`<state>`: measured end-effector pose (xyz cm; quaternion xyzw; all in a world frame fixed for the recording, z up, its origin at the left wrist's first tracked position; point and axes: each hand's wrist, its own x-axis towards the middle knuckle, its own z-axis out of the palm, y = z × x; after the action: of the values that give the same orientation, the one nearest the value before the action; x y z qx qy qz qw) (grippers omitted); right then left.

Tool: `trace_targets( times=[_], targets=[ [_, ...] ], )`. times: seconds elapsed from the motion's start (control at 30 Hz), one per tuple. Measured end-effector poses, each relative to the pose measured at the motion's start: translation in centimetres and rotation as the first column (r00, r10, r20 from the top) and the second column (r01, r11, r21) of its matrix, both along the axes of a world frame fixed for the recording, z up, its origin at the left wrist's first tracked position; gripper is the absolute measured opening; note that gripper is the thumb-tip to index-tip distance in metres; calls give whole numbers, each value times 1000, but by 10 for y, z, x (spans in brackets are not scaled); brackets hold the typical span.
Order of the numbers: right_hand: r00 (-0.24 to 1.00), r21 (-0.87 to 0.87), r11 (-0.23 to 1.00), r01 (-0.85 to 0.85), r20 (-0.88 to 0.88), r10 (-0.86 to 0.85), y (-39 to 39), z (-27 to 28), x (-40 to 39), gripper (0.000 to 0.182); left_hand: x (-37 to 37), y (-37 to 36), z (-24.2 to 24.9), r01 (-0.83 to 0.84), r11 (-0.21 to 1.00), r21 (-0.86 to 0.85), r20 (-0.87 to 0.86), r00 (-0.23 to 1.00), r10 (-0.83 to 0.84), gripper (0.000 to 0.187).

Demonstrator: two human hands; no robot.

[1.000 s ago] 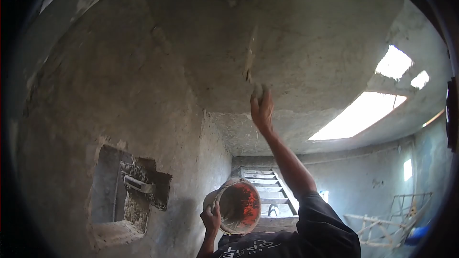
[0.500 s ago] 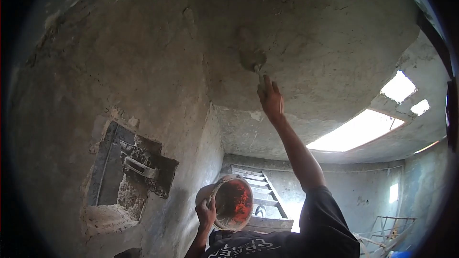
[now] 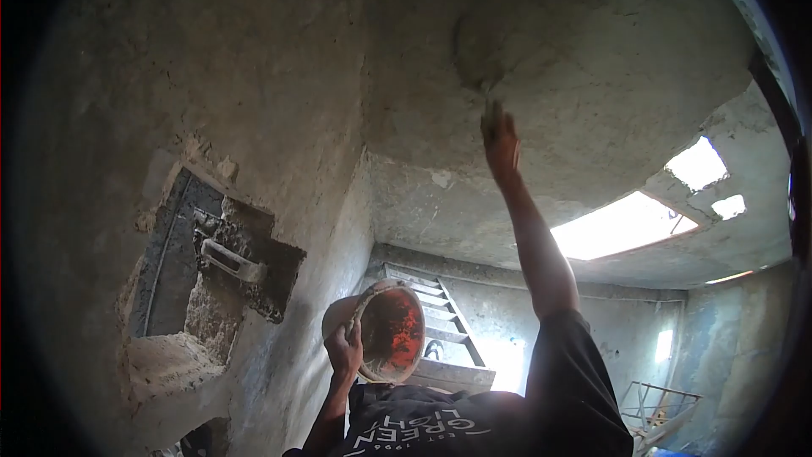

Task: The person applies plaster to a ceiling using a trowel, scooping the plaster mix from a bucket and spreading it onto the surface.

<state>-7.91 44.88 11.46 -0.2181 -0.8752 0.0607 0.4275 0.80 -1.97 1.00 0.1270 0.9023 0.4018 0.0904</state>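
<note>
Pressing trowel [image 3: 489, 100] to ceiling [image 3: 592, 51] | right hand [image 3: 501, 142] | left hand [image 3: 344, 350] gripping bucket [image 3: 385, 334]

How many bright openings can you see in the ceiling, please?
3: a large opening right of the raised arm, a smaller opening above it, and a tiny opening beside that. Others may lie outside the view.

I am looking up inside an unfinished building under construction: the ceiling [image 3: 592, 51] and the wall [image 3: 254, 76] are raw grey render, a rough hole [image 3: 203, 271] is broken into the wall, bare unglazed openings [image 3: 622, 224] let daylight in, and a ladder [image 3: 436, 322] leans at the far end near scaffolding [image 3: 655, 406].
</note>
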Motion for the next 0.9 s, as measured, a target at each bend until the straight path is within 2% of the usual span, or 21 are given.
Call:
trace_targets(
  times=[0.07,0.1,0.17,0.23,0.27,0.3,0.33,0.37,0.4,0.43,0.5,0.53,0.57,0.6,0.63,0.67,0.7,0.73,0.77,0.83,0.9],
  targets=[
    [993,-138,990,-38,103,53,-32,-42,33,47,0,-2,-2,2,1000,25,-4,1000,-2,42],
    [988,-260,963,-71,115,104,-55,-59,57,45,0,-2,-2,4,999,54,-19,1000,-3,42],
    [979,-362,925,-116,114,168,-98,-91,109,45,0,-3,5,34,999,27,-26,999,-33,38],
    [925,-669,714,208,372,79,-149,-97,165,50,-2,0,19,30,999,26,103,994,-32,36],
    [957,-691,708,143,280,80,-172,-111,197,52,-2,2,19,34,998,50,46,998,-37,37],
    [914,-732,617,290,402,47,-197,-112,226,50,0,4,17,44,996,75,-13,999,-43,37],
    [939,-842,487,233,325,114,-216,-122,257,50,1,5,19,56,997,53,31,998,-58,38],
    [893,-816,442,372,445,71,-237,-103,273,48,2,6,18,58,998,38,38,998,-60,38],
    [919,-903,230,362,387,74,-252,-117,304,47,3,7,15,74,996,41,25,997,-75,39],
    [927,-914,250,321,357,116,-267,-108,326,45,3,11,16,93,995,44,11,996,-93,40],
    [954,-960,128,249,266,138,-293,-119,367,46,4,18,23,135,988,70,-39,990,-132,42],
    [896,-907,194,375,408,175,-302,-133,383,47,2,20,23,156,987,36,-72,985,-154,40],
    [885,-876,301,377,437,164,-313,-141,395,45,5,17,23,182,983,-8,-92,979,-182,39],
    [927,-810,555,187,332,173,-319,-138,400,45,8,18,28,190,982,3,-76,979,-190,39],
    [888,-792,574,205,398,231,-317,-134,403,43,6,24,34,197,980,27,-73,978,-195,40],
    [875,-864,413,289,413,251,-320,-137,407,39,4,28,37,220,974,51,-106,971,-214,40],
    [845,-894,315,319,419,333,-314,-108,395,42,5,28,40,241,968,73,-133,964,-230,40],
    [844,-891,385,239,387,372,-311,-109,395,42,5,30,44,256,965,56,-126,961,-248,40],
    [803,-889,318,329,441,401,-307,-83,382,42,6,33,48,265,960,89,-113,960,-255,40],
    [770,-854,490,173,428,473,-302,-88,380,41,6,38,58,279,953,115,-105,958,-268,39],
    [767,-903,309,297,419,486,-290,-72,369,39,10,41,68,330,937,112,-118,941,-317,37]
  ],
)
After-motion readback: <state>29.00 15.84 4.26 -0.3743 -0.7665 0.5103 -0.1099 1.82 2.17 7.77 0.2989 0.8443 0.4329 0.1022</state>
